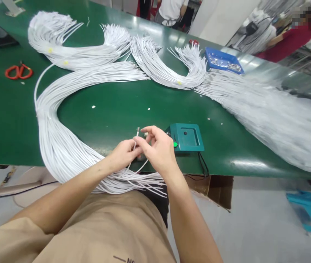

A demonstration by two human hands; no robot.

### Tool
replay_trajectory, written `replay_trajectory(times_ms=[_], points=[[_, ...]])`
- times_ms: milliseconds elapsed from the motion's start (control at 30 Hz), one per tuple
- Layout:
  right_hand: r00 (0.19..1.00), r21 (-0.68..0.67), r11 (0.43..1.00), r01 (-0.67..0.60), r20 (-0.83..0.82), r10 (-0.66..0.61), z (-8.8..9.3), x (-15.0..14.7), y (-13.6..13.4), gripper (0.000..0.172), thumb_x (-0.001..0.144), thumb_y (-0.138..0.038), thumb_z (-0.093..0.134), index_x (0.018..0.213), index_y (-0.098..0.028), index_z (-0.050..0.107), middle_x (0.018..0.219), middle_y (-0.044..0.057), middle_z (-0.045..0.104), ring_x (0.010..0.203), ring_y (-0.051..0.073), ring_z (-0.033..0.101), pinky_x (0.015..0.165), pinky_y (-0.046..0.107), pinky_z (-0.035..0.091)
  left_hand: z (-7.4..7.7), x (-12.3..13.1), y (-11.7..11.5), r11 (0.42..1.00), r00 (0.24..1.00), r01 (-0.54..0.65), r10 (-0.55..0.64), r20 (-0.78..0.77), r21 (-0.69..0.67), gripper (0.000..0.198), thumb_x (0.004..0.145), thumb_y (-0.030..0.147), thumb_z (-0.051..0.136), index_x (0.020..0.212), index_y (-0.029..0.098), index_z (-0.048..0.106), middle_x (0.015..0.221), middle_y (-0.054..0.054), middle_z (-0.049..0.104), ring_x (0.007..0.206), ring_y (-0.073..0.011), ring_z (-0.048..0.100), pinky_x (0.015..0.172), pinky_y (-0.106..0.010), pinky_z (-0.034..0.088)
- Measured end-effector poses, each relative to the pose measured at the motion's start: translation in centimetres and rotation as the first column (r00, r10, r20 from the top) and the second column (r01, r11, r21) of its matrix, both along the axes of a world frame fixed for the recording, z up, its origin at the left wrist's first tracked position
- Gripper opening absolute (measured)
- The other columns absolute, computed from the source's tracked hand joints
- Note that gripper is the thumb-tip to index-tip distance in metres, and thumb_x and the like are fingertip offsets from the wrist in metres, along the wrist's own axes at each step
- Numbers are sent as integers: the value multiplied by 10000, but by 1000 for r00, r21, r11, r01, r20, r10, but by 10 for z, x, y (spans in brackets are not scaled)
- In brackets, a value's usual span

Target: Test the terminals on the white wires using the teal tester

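Now, just below the centre of the frame, pinching one white cable (137, 134) in the fingers of the left hand (124, 152), clamped below its upturned tip, probably to keep that end steady. Meeting it from the right with the right hand (159, 149), thumb at the cable, forefinger near the tip; hard to tell whether gripping or guiding. All beside a teal device (188, 146) on the green tabletop (111, 113), presumably set there for easy reach. And see a long white bundle (45, 128) sweeping down the left, loose ends at lower centre close to the hands, perhaps for picking singly! Up top, spot curled bundles (166, 75), maybe looped against tangling; upper left, red-handled scissors (19, 72), clear of the cables.
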State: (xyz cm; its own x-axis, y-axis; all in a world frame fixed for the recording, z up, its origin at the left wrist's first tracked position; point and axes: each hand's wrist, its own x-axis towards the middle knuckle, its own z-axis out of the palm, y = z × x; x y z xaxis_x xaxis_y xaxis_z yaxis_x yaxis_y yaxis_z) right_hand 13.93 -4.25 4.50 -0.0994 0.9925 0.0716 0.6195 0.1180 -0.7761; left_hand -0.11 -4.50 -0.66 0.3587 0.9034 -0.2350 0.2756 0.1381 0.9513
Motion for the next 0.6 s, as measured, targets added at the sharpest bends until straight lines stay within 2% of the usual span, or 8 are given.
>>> replay_trajectory(times_ms=[67,167,267,333,433,500,533,600], points=[[999,-31,1000,-7,-50,5,-6,-4,5,139,754,-338,647,777,-201,635,666,-16,601,652,133,537,618,247,397,-1,2,-4,1000,1000,-13,13,18,-2,229,775,378,625,765,149,634,675,-12,608,646,-158,555,602,-253,427],[974,-128,992,5,-223,-34,-18,-7,3,159,758,-336,628,687,-195,604,613,-31,571,583,116,515,579,241,396,-1,-2,-6,996,970,-54,71,232,-76,318,737,345,685,977,151,609,810,-22,638,718,-151,592,685,-266,469],[910,-218,976,-15,-407,-77,-26,-7,3,210,738,-384,651,678,-186,609,589,-39,556,538,101,489,533,232,380,0,-8,-4,977,918,-121,177,354,-175,414,727,286,702,1088,152,548,790,-3,629,714,-129,617,728,-272,488],[850,-240,971,21,-507,-144,-27,-5,7,237,730,-404,659,666,-177,631,586,-37,546,523,87,450,516,227,356,1,-10,-4,971,914,-154,211,348,-185,419,711,253,712,1084,150,552,731,17,613,676,-116,614,701,-257,486],[692,-238,958,158,-665,-280,-23,-1,16,256,754,-423,631,696,-174,654,616,-33,544,501,67,385,499,225,323,1,-11,-6,968,922,-177,226,314,-177,410,693,237,717,1065,143,573,704,23,610,649,-111,606,662,-245,478],[632,-230,951,205,-711,-308,-19,2,18,275,775,-439,607,722,-175,660,634,-29,551,499,63,380,507,228,328,1,-10,-7,965,924,-196,242,295,-176,414,689,245,721,1062,140,577,714,19,617,653,-112,608,663,-247,477],[644,-226,952,207,-701,-307,-18,2,17,288,783,-450,598,728,-174,663,636,-26,554,503,65,389,515,229,337,0,-10,-7,963,924,-207,251,288,-174,417,688,252,723,1062,138,576,720,17,619,657,-112,607,668,-249,478],[717,-238,952,194,-628,-303,-19,2,13,304,774,-469,610,756,-171,668,640,-22,563,518,71,418,521,229,349,-1,-11,-6,961,924,-224,263,279,-164,427,689,264,728,1065,137,571,726,16,616,664,-110,603,676,-250,480]])
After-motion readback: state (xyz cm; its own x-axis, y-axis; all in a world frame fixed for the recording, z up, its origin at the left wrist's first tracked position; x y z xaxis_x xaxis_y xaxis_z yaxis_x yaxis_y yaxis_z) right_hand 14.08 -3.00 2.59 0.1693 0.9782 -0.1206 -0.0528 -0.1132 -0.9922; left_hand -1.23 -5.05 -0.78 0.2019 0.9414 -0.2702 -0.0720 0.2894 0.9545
